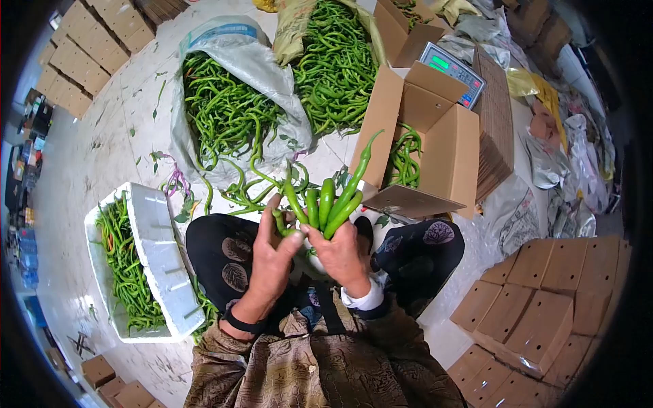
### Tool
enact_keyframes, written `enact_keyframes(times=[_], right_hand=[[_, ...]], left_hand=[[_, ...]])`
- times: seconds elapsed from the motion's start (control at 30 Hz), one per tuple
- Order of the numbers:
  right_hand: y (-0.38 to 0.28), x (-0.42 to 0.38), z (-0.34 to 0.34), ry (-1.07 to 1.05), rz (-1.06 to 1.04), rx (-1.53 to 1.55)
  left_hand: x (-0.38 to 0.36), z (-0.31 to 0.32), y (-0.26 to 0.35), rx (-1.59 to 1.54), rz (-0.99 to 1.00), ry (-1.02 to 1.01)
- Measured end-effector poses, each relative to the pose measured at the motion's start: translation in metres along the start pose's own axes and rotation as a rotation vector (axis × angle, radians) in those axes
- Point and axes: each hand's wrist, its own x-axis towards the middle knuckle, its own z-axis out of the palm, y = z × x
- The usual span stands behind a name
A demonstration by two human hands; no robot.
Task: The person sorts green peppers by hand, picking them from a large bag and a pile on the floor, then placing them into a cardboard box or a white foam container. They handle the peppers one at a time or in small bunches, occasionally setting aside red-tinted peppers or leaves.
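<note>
A fanned bunch of long green chili peppers (pixel 326 197) sticks up out of my right hand (pixel 340 255), which is closed round their lower ends. Close beside it, my left hand (pixel 271 255) pinches a curved green chili pepper (pixel 279 222) between thumb and fingers. Both hands are raised above my lap, nearly touching. Loose peppers (pixel 241 190) lie on the floor just beyond them. Past those, a white sack (pixel 235 41) and a yellowish sack (pixel 292 30) stand open, full of peppers. An open cardboard box (pixel 442 153) holds some peppers at its bottom.
At left stands a white foam box (pixel 160 258) of peppers, with its lid leaning on it. A scale with a lit display (pixel 452 73) sits behind the cardboard box. Stacked cartons (pixel 537 326) are at lower right, more cartons (pixel 88 51) at upper left, plastic bags (pixel 578 156) at right.
</note>
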Motion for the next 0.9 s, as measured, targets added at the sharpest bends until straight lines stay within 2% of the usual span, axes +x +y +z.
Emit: enact_keyframes(times=[0.03,0.07,0.13,0.2,0.23,0.27,0.33,0.37,0.4,0.47,0.6,0.67,0.7,0.77,0.9], right_hand=[[-0.001,-0.002,0.004,0.045,-0.117,-0.238],[0.012,-0.002,0.007,0.083,-0.327,-0.341],[0.002,-0.001,0.002,-0.045,-0.368,-0.598],[0.002,-0.003,0.003,-0.105,-0.457,-0.809],[-0.002,-0.006,0.003,-0.196,-0.401,-0.806],[-0.009,-0.011,0.002,-0.199,-0.403,-0.804],[-0.033,-0.02,-0.002,-0.279,-0.463,-0.894],[-0.044,-0.025,-0.005,-0.303,-0.509,-0.907],[-0.054,-0.03,-0.01,-0.321,-0.567,-0.85],[-0.059,-0.038,-0.019,-0.294,-0.455,-0.732],[-0.054,-0.038,-0.045,-0.205,-0.539,-0.6],[-0.049,-0.047,-0.062,-0.01,-0.312,-0.346],[-0.047,-0.046,-0.067,-0.01,-0.306,-0.345],[-0.044,-0.04,-0.076,0.197,0.05,0.031],[-0.015,-0.033,-0.082,0.159,0.078,0.153]], left_hand=[[-0.001,0.002,-0.003,0.111,0.009,-0.003],[0.0,0.002,-0.013,0.275,0.109,-0.034],[0.005,0.005,-0.019,0.276,0.162,-0.036],[0.013,0.01,-0.013,-0.04,-0.02,-0.006],[0.018,0.014,-0.013,-0.15,-0.036,0.062],[0.024,0.009,-0.02,-0.19,-0.042,0.117],[0.035,-0.007,-0.033,-0.434,-0.142,0.058],[0.038,-0.022,-0.05,-0.612,-0.286,0.064],[0.036,-0.012,-0.033,-0.757,-0.342,0.045],[0.039,-0.02,-0.046,-0.843,-0.326,0.058],[0.038,-0.016,-0.037,-0.848,-0.327,0.065],[0.038,-0.021,-0.037,-0.858,-0.324,0.032],[0.038,-0.02,-0.035,-0.851,-0.337,0.022],[0.037,-0.018,-0.033,-0.839,-0.349,0.003],[0.037,-0.018,-0.04,-0.813,-0.346,0.045]])
